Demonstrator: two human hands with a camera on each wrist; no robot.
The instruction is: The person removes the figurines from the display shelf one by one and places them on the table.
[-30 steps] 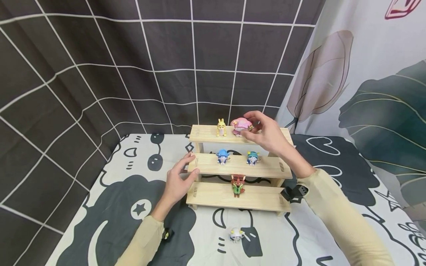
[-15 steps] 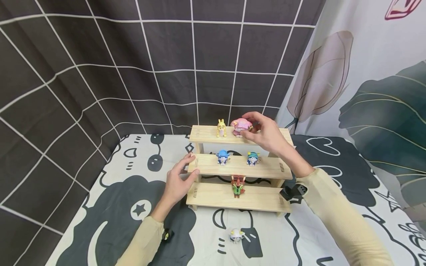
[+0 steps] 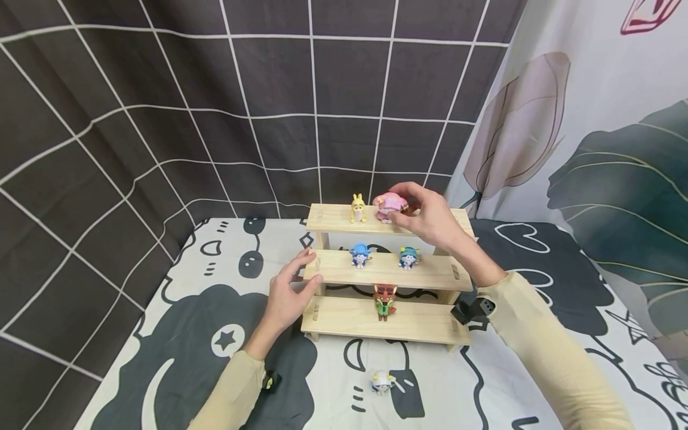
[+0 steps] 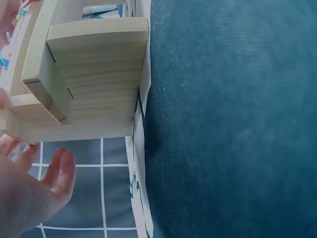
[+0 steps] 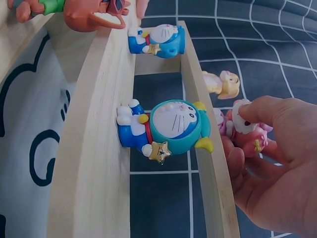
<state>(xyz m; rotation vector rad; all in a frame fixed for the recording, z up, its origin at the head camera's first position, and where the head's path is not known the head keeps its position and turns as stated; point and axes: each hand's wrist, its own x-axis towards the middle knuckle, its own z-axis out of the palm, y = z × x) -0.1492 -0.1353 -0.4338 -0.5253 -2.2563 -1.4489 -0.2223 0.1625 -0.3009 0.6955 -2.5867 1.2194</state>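
On the top tier of the three-tier wooden display shelf (image 3: 344, 325), my right hand (image 3: 430, 218) holds a pink figurine (image 3: 389, 204) between thumb and fingers. A yellow rabbit figurine (image 3: 358, 209) stands just left of it. My left hand (image 3: 287, 295) grips the left end of the middle tier, thumb at the front edge; two of its fingers (image 4: 62, 173) stick out free in the left wrist view. On the middle tier sit a blue-hatted cat figurine (image 3: 360, 255) and a teal-hatted one (image 5: 176, 124) with a gold star. A red fox figurine (image 3: 384, 301) stands on the bottom tier.
A small white figurine (image 3: 382, 381) with yellow horns lies on the patterned cloth (image 3: 333, 382) before the shelf. A dark grid curtain (image 3: 269, 119) hangs close behind, and a leaf-print curtain (image 3: 521, 119) at the right.
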